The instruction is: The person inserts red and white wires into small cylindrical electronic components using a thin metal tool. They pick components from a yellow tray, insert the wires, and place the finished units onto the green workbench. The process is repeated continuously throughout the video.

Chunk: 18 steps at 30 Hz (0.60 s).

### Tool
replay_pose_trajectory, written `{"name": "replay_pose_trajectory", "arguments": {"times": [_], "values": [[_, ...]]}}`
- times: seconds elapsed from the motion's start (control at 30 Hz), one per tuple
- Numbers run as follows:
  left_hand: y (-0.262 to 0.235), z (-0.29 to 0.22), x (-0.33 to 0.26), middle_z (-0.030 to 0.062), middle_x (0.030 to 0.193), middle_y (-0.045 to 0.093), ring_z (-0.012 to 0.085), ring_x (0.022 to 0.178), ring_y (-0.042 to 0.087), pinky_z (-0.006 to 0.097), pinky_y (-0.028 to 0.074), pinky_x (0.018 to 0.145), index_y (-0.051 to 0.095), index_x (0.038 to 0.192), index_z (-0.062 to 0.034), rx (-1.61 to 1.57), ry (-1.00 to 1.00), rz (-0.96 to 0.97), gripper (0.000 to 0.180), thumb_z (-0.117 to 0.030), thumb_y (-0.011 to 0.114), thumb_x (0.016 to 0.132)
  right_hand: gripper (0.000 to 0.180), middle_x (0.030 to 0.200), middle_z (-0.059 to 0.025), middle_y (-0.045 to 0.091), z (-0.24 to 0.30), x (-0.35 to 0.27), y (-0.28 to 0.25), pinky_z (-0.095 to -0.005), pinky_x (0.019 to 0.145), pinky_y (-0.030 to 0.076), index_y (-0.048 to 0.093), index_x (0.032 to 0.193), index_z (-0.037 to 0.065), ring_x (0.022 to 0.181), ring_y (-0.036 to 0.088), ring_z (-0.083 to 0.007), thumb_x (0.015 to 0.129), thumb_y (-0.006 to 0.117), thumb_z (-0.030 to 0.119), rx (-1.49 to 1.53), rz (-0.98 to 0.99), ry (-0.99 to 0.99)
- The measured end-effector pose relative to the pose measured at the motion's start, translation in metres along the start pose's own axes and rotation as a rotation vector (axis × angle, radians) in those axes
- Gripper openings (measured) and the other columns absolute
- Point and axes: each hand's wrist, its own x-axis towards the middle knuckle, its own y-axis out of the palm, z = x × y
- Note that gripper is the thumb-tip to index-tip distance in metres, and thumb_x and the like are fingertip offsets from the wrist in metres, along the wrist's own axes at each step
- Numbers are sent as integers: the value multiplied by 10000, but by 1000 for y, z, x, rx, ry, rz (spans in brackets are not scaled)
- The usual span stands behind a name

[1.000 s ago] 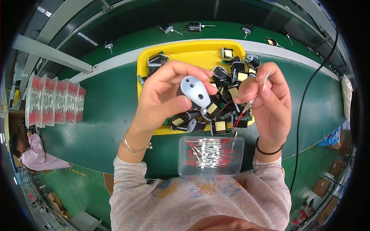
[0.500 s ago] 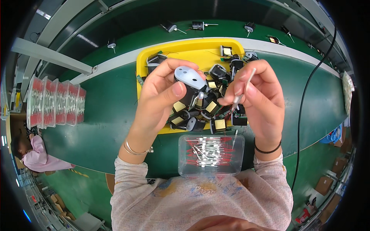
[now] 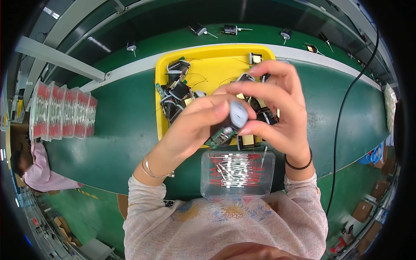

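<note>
We have both hands up together over the yellow tray [image 3: 208,58]. The left hand [image 3: 195,125] is closed around a small assembly [image 3: 232,121]: a grey-white rounded cap facing up at us, a dark body below it, and a green circuit-board strip [image 3: 219,138] sticking out beneath the left fingers. The right hand [image 3: 277,112] is curled over the same assembly from the other side, thumb tip pressed against the cap's lower right edge, index and middle fingers arched above it. So both hands grip the one piece; nothing else shows in either.

Progress, as we judge it: the piece is out of the tray and in hand, and the work on it looks mid-step, not finished. We cannot tell whether a lead is already fitted, since the fingers hide the joint. Plenty of dark wound parts [image 3: 175,93] lie behind the fingertips in the tray, so most of the batch looks undone.

Orientation: the assembly's long axis runs on a slant, from the board end low and toward the left palm, up to the cap end near the right thumb. The cap face points up toward the camera.

Below both wrists sits a clear plastic box [image 3: 237,173] of red-and-silver leads, just under the hands, untouched.
</note>
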Motion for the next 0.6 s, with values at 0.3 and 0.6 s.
{"name": "replay_pose_trajectory", "arguments": {"times": [0.3,0.6], "values": [[-9,-1,1,115,1057,551,210,1021,489,327,347,913,539,993,-23,665,479,-287,229,-160,569,813,333,853,-40,624,-2,-4,2,-234,642,413,631,870,36,709,545,-143,581,771,127,303,2,187],[7,-14,-19,100,820,643,277,903,533,387,422,805,568,843,-19,1393,863,-432,290,-51,733,607,423,799,6,598,8,-8,6,-175,426,213,634,893,42,476,273,-20,520,814,125,250,-101,260]]}}
